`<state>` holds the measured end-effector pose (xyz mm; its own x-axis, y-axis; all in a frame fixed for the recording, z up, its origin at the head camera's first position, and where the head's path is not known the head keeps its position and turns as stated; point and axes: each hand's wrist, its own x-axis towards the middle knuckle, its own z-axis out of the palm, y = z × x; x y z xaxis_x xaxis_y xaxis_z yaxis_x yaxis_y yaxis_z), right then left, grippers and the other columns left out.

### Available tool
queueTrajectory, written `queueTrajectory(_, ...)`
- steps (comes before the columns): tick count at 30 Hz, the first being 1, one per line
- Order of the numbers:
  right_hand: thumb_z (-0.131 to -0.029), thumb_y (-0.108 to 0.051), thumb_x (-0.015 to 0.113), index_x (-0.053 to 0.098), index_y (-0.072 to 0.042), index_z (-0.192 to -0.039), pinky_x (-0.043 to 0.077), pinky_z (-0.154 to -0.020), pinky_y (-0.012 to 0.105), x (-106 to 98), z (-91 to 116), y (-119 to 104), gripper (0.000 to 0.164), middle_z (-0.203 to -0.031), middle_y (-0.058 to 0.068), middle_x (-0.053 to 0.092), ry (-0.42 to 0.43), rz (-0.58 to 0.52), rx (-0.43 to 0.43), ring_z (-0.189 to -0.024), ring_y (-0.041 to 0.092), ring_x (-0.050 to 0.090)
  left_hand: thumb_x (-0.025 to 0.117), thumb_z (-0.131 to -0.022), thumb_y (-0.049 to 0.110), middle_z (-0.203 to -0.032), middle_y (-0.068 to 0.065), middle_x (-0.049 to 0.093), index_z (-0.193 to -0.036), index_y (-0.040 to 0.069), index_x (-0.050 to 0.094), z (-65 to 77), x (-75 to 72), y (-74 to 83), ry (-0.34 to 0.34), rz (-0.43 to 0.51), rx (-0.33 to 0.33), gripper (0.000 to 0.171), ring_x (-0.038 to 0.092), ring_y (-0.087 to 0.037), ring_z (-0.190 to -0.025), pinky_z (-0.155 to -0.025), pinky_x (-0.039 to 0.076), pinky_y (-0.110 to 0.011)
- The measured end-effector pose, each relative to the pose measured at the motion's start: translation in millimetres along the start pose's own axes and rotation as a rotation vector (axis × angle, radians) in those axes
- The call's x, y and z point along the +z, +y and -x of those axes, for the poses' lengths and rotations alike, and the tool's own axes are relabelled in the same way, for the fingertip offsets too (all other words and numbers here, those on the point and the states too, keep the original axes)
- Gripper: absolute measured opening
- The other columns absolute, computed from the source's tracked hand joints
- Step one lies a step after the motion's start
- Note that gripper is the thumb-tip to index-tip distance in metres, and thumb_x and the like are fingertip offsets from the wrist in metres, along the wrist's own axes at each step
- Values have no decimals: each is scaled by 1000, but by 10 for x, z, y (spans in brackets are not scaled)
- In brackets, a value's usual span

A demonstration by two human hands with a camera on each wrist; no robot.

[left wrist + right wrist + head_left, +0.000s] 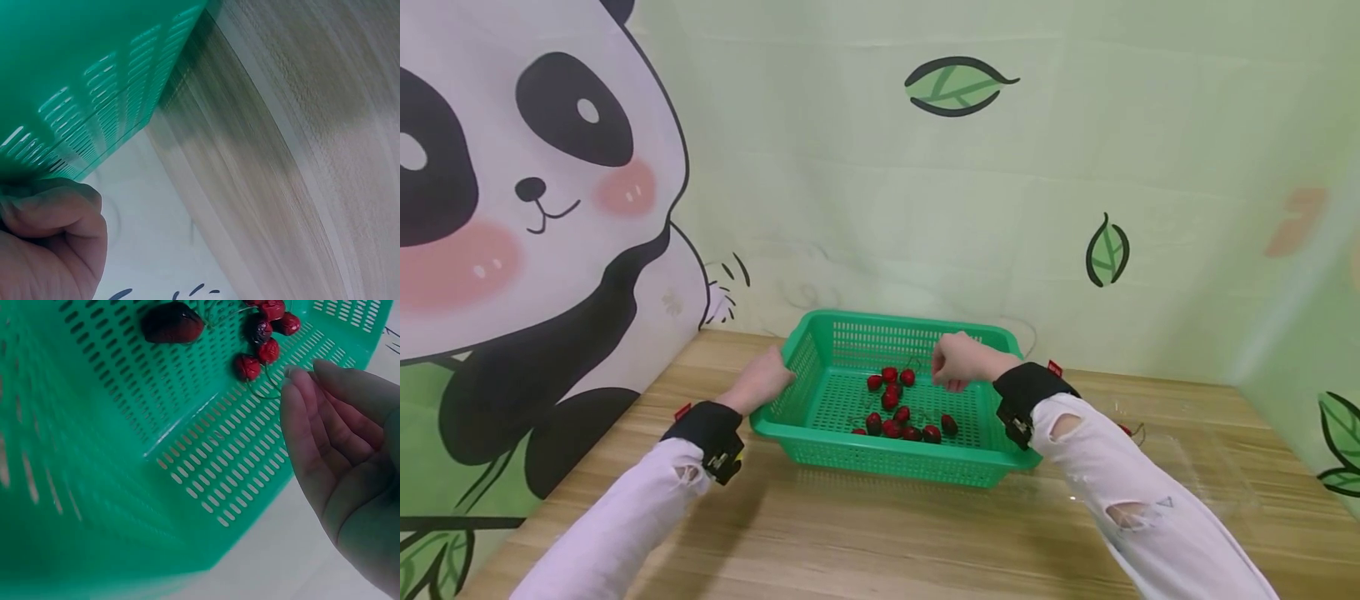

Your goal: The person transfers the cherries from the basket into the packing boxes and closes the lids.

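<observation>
A green plastic basket (880, 462) with slotted walls stands on the table. Several red cherries (891, 429), some with thin green stems, lie on its floor. My left hand (763, 379) grips the basket's left rim, with curled fingers also showing in the left wrist view. Over the right part of the basket hangs my right hand (962, 360), fingers pointing down and nothing visible held. In the right wrist view its fingertips come close to thin cherry stems (265, 394), overlapping the slotted wall behind.
To the right, a clear plastic container (1195, 467) sits on the wooden table (850, 542), with a cherry (1125, 429) partly hidden behind the right sleeve. A printed cloth (820, 167) with a panda and leaves hangs behind the table and along its sides.
</observation>
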<state>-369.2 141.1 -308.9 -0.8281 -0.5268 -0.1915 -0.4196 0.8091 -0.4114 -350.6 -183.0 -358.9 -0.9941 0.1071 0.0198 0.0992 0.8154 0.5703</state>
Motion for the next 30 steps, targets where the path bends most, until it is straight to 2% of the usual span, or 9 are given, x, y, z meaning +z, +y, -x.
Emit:
queueTrajectory(4,-99,-2,63,72,3,-98,60,-73,34,0,125,-122,10,-86,16,72,30,16,8,-76,25,71,53,-92,5,-106,-26,58,-123,-17,46,-1,4,6,-5,7,-10,38,59,-30,-86,-74,57,-40)
queueTrajectory(11,-97,-1,65,74,2,-94,59,-70,30,96,-16,63,10,-80,12,72,25,-13,8,-71,19,69,51,-92,5,-107,-26,57,-125,-17,45,19,-10,5,-11,22,-12,40,59,-30,-86,-72,56,-38)
queueTrajectory(15,-96,-1,66,75,4,-94,58,-68,29,127,-31,20,10,-79,11,72,17,1,11,-68,15,67,51,-92,5,-105,-25,57,-125,-18,46,20,-16,-2,-14,25,-9,41,59,-28,-85,-70,55,-36)
queueTrajectory(18,-96,0,65,75,6,-95,58,-68,31,150,-19,-52,11,-81,13,72,7,34,22,-70,18,67,51,-90,5,-103,-23,57,-124,-18,47,14,-15,-9,-8,17,-3,41,58,-28,-83,-69,55,-36)
queueTrajectory(25,-96,2,64,76,4,-95,52,-64,28,250,-63,-26,12,-80,11,71,-20,92,60,-68,16,63,52,-90,6,-102,-24,57,-123,-18,47,10,-16,5,-1,0,2,40,58,-28,-82,-69,55,-37)
queueTrajectory(30,-95,3,65,75,3,-94,53,-64,28,292,-75,-20,11,-82,13,72,-20,110,74,-69,18,65,52,-91,6,-102,-24,57,-123,-18,46,19,-9,17,2,3,-4,41,57,-28,-83,-70,55,-37)
